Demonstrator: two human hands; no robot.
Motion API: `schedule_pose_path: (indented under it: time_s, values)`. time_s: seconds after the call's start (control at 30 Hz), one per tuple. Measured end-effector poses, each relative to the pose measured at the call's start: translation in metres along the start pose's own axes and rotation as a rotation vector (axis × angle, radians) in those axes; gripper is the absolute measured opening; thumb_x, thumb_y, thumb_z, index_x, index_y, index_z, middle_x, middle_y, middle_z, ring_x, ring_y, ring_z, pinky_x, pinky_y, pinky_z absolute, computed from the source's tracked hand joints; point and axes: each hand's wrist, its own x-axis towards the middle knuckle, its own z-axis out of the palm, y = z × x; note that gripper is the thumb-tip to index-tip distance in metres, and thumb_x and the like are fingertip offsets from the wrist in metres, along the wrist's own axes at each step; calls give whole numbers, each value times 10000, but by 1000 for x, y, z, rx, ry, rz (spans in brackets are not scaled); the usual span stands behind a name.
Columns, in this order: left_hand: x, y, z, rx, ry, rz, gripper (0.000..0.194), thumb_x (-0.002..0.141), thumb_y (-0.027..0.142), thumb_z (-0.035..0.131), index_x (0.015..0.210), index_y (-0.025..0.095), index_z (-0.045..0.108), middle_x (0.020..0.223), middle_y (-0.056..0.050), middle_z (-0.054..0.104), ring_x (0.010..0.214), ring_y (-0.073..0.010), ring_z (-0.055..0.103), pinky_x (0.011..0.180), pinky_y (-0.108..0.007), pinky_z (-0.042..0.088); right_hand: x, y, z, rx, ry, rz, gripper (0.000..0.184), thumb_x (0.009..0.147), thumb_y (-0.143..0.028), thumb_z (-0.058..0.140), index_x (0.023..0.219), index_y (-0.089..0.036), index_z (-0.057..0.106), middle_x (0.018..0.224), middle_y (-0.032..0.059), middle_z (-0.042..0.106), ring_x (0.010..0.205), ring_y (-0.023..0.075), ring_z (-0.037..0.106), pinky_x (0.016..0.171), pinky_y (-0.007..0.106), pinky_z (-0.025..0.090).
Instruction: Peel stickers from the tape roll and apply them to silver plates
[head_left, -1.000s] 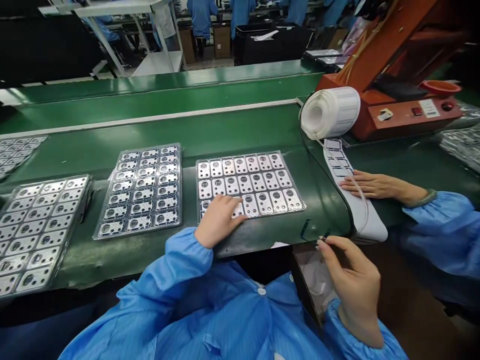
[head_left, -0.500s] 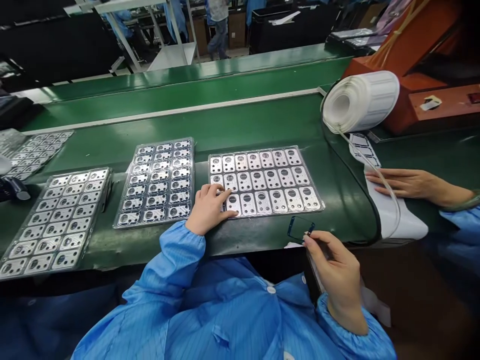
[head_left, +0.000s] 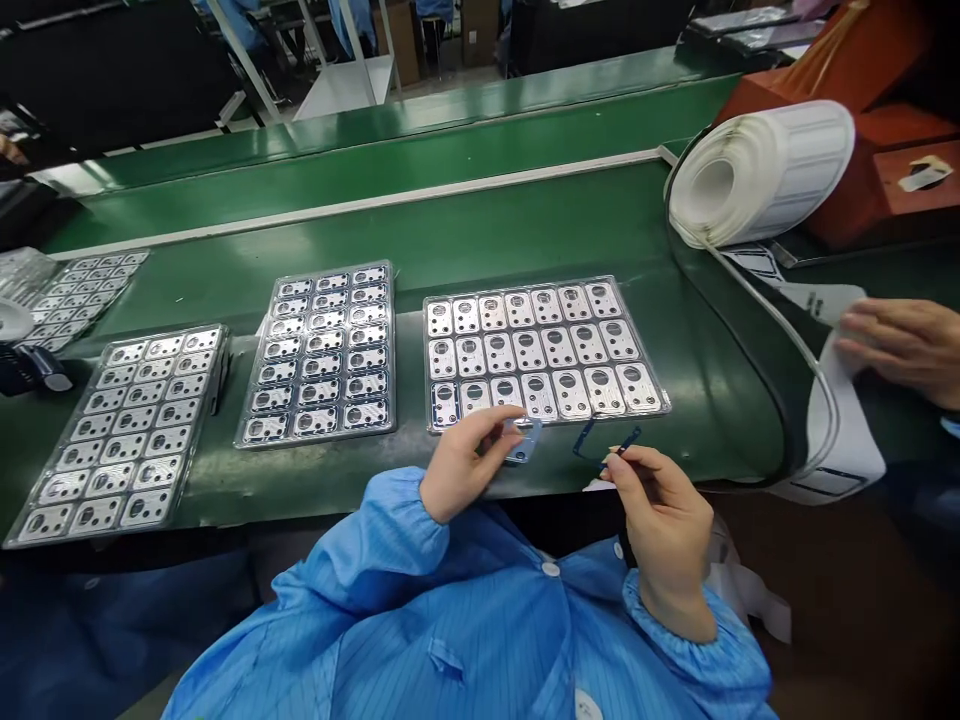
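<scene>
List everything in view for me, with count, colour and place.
Trays of plates: at least four, silver, left to centre
Plate: one, silvery-blue, in left hand
Frame: one, dark blue, in right hand
Label roll: one, white, right
Machine: one, orange-red, behind roll
Bench: one, green, across the view
Rack: one, white, top left
Device: one, dark, left edge
Other person's hand: one, bare, far right
Own hands: two, bare, blue cuffs, front centre

Blue smock (head_left: 502,620), fine darker stripes (head_left: 405,610), white buttons (head_left: 551,569), gathered cuffs (head_left: 429,512) (elasticated, it seems)
</scene>
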Motion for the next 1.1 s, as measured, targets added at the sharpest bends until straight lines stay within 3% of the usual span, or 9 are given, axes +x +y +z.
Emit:
schedule_pose_path:
  time_s: [0.17, 0.3, 0.47, 0.67, 1.1]
  values:
    - [-2, 12, 25, -440, -119, -297, 445, 863, 394, 623, 1230, 152, 552, 813, -35, 679, 682, -118, 598, 660, -235, 482, -1, 1, 1, 111, 48, 86, 224, 795, -391, 763, 904, -206, 698, 826, 25, 690, 654, 147, 639, 651, 299, 562]
    - [5, 7, 30, -558, -196, -448, 493, 845, 506, 615, 1163, 137, 540, 621, 42, 543, 486, -70, 485, 484, -195, 406, -1, 2, 4, 171, 19, 150, 226, 800, -391, 761, 921, -210, 703, 815, 18, 689, 649, 131, 626, 637, 272, 541]
    - [11, 1, 33, -747, -187, -545, 538, 842, 507, 623, 1235, 158, 505, 739, 16, 570, 615, -97, 588, 580, -236, 553, 0, 2, 11, 175, -75, 181, 199, 813, -390, 744, 888, -211, 703, 727, -3, 659, 616, 124, 595, 607, 261, 515]
    - [13, 1, 33, -798, -184, -579, 446, 863, 428, 640, 1196, 144, 552, 873, -43, 660, 749, -124, 668, 691, -251, 595, -2, -3, 15, 48, -142, 175, 218, 812, -416, 722, 850, -202, 706, 761, 23, 681, 610, 142, 598, 569, 270, 522]
    - [14, 0, 31, -834, -259, -516, 445, 873, 416, 635, 1217, 135, 628, 980, -77, 694, 679, -82, 623, 675, -216, 564, -5, -8, 16, -97, -270, 30, 124, 877, -335, 670, 839, -221, 702, 792, 14, 672, 707, 160, 624, 652, 276, 520]
